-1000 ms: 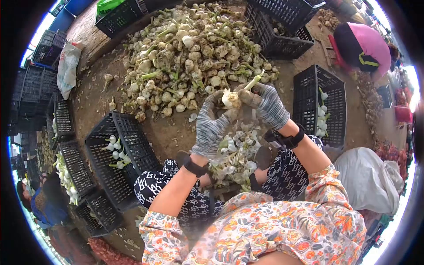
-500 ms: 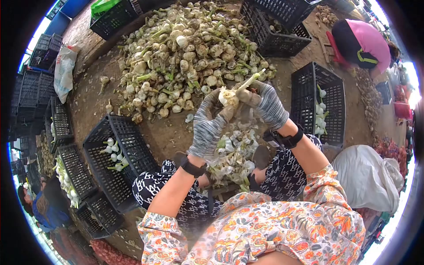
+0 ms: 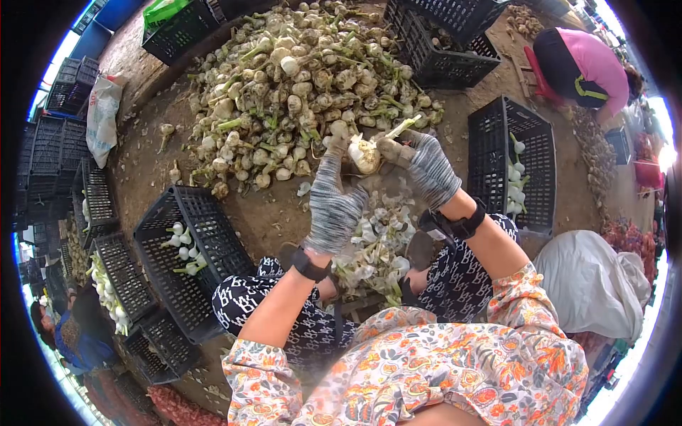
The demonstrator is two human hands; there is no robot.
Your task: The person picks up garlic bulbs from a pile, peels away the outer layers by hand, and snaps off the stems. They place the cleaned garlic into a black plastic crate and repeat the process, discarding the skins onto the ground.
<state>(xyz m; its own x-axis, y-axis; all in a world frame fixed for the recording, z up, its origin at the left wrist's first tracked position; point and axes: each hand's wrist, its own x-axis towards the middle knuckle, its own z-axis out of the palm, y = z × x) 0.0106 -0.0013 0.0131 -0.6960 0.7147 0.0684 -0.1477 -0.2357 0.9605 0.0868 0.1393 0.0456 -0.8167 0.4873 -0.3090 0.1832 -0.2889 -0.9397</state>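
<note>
Near the centre of the frame, your gloved right hand pinches a garlic bulb at the base of its stem, which points upper right. Your gloved left hand is spread, thumb and fingers apart, just beside the bulb; contact is unclear. Above lies a garlic heap; below, loose papery skins.

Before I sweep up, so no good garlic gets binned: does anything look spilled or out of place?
Two garlic bulbs lie left of the garlic heap, apart from it, as if strayed. Loose garlic skins litter the ground between the shoes, probably just peeling waste.
</note>
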